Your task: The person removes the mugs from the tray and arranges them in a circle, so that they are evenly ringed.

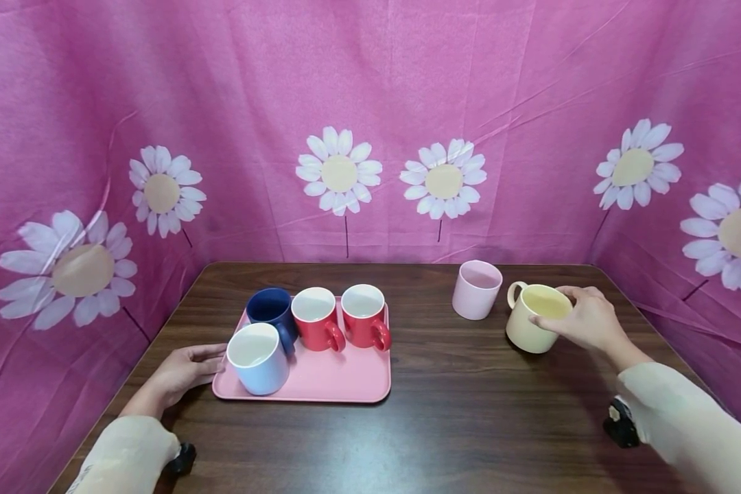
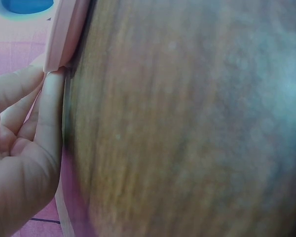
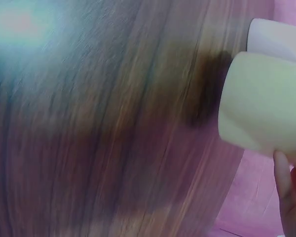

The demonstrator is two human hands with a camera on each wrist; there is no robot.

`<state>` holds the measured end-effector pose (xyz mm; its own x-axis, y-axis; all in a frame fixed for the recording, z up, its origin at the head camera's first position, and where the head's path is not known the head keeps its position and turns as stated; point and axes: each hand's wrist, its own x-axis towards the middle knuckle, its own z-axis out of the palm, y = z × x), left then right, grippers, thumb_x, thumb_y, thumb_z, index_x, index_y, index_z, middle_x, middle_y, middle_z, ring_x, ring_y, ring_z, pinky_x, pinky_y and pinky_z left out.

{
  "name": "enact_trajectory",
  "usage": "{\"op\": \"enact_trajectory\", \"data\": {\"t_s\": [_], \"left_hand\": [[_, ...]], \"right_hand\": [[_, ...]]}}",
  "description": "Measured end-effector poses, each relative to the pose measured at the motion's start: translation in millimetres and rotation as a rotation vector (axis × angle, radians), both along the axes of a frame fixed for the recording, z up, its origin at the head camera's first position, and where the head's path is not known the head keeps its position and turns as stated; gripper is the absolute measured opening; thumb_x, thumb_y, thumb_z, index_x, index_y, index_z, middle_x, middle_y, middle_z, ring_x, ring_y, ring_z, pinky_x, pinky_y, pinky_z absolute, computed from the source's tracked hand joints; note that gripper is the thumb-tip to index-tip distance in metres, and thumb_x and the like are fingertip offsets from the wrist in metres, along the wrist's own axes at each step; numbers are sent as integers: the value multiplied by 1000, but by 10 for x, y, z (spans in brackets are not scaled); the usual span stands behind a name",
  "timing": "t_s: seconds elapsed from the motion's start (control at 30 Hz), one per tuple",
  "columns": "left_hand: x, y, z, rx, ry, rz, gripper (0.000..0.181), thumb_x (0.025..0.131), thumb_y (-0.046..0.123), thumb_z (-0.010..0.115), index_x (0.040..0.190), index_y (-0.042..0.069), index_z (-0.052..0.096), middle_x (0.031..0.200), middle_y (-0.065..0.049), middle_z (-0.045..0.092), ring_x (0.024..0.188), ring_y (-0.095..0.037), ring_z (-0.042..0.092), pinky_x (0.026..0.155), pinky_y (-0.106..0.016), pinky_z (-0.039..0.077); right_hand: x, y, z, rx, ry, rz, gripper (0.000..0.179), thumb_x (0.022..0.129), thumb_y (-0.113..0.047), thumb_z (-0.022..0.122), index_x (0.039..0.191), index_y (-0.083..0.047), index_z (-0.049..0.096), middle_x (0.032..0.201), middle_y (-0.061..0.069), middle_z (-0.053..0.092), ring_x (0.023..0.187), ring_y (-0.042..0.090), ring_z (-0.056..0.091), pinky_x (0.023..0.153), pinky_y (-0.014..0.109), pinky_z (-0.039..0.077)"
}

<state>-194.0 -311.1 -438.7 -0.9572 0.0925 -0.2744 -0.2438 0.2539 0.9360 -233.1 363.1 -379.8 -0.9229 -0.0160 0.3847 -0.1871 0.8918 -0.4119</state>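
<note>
A pale yellow mug (image 1: pixel 531 328) is gripped at its right side by my right hand (image 1: pixel 586 319), with the thumb across the near rim and the fingers round the back. Its handle points left and away. In the right wrist view the yellow mug (image 3: pixel 266 103) overlaps a pink cup (image 3: pixel 278 39). My left hand (image 1: pixel 185 374) lies beside a pink tray (image 1: pixel 339 381), its outstretched fingertips touching the tray's left edge. On the tray stand a light blue mug (image 1: pixel 262 370), a dark blue mug (image 1: pixel 272 309) and two red mugs with white insides (image 1: pixel 318 329).
The pink cup (image 1: pixel 475 291) stands upright on the wooden table (image 1: pixel 444 412), left of the yellow mug. A pink cloth (image 1: pixel 389 82) printed with daisies hangs behind the table and along both sides.
</note>
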Motion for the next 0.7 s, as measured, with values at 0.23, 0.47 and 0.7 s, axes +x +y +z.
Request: {"op": "enact_trajectory", "data": {"t_s": [0.23, 0.47, 0.7], "left_hand": [[-3, -3, -7, -22, 0, 5, 55, 91, 3, 62, 135, -18, 37, 128, -30, 51, 94, -13, 63, 82, -34, 54], [-11, -14, -15, -16, 5, 1, 55, 91, 3, 62, 135, -18, 37, 128, -30, 52, 94, -13, 63, 83, -34, 54], [-11, -15, -19, -19, 6, 0, 55, 91, 3, 62, 135, -18, 37, 129, -30, 51, 94, -12, 63, 83, -34, 54]], "right_hand": [[-54, -83, -74, -47, -42, -110, 77, 66, -45, 81, 110, 14, 57, 90, 30, 57, 93, 43, 44, 73, 54, 39], [-103, -180, -112, -90, -84, -210, 81, 67, -52, 79, 112, 11, 56, 98, 30, 53, 96, 44, 42, 73, 54, 42], [-163, -323, -110, -123, -115, -308, 90, 67, -55, 77, 117, 15, 52, 105, 33, 47, 100, 46, 41, 77, 56, 44]]}}
